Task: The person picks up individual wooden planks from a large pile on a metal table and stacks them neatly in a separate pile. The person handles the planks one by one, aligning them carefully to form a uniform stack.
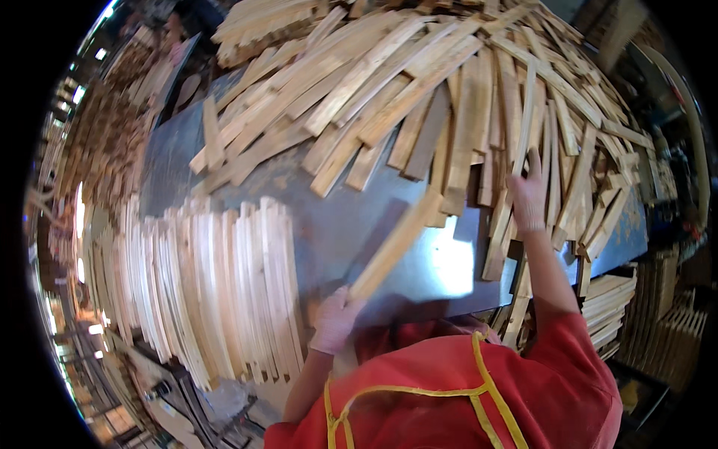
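Observation:
My left hand (334, 322), in what looks like a pale glove, is closed round the near end of a wooden slat (395, 245). That slat slants up and to the right above the metal tabletop (329, 232), its far end near the loose pile. My right hand (528, 196) reaches into the right part of the pile. Its fingers are wrapped round a long, narrow wooden slat (521, 142) that points away from me; the palm side is hidden. Around it lie many loose slats (464, 142), crossing each other at different angles.
On the left, a row of pale slats (217, 292) lies side by side along the table. More stacked slats (609, 307) stand low at the right, beyond the table edge. Further wood stacks (262, 26) rise at the far side. A grey machine frame (187, 396) is at lower left.

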Motion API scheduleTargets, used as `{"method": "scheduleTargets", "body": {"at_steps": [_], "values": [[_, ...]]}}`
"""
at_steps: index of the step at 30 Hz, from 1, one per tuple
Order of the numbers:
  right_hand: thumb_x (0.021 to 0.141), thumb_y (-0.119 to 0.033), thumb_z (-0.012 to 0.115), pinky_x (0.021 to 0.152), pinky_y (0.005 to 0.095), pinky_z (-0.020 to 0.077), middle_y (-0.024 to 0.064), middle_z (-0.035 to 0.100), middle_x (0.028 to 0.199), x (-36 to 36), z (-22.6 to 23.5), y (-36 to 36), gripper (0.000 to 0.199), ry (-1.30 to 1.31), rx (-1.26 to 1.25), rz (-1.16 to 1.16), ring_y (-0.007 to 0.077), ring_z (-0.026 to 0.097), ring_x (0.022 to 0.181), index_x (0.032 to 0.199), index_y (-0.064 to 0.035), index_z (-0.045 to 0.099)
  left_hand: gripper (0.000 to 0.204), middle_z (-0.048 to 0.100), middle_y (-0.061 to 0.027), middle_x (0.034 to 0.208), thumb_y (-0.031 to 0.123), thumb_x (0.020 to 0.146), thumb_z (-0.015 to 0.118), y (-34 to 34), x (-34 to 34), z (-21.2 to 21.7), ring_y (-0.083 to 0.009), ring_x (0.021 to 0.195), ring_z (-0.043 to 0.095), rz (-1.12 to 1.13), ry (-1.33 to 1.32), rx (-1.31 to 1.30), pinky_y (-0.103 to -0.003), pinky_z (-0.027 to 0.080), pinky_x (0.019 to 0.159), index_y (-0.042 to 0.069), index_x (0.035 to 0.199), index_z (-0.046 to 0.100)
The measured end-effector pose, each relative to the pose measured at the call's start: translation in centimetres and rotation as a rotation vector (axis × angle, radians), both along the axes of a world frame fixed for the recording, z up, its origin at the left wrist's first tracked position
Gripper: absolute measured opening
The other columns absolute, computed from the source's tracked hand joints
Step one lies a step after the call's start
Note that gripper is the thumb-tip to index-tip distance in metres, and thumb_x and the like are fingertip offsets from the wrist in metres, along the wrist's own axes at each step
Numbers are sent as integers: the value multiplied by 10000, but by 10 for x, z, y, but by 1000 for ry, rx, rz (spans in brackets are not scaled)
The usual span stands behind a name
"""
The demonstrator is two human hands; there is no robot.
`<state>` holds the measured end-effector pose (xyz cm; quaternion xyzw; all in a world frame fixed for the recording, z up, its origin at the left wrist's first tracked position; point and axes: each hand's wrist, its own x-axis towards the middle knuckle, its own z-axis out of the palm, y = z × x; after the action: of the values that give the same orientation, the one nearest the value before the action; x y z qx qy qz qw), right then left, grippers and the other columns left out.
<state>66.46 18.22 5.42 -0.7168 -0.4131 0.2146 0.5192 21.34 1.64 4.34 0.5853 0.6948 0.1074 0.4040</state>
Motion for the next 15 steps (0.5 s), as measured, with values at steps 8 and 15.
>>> {"method": "scheduleTargets", "body": {"at_steps": [8,15], "values": [[903,-46,644,897,336,565,143,674,1221,-274,-49,-160,768,732,-331,709,228,676,1041,1623,-64,376,504,721,-276,1103,384,980,663,-47,-53,1,-444,1092,695,337,-46,54,-504,523,950,-51,1234,659],[950,-309,603,1008,541,525,351,696,1202,-373,-15,-148,519,-282,-607,1381,517,658,1162,1320,50,546,716,502,-204,1569,423,949,703,-67,-67,17,-398,1460,457,93,465,257,-519,345,1220,53,1534,519]]}}
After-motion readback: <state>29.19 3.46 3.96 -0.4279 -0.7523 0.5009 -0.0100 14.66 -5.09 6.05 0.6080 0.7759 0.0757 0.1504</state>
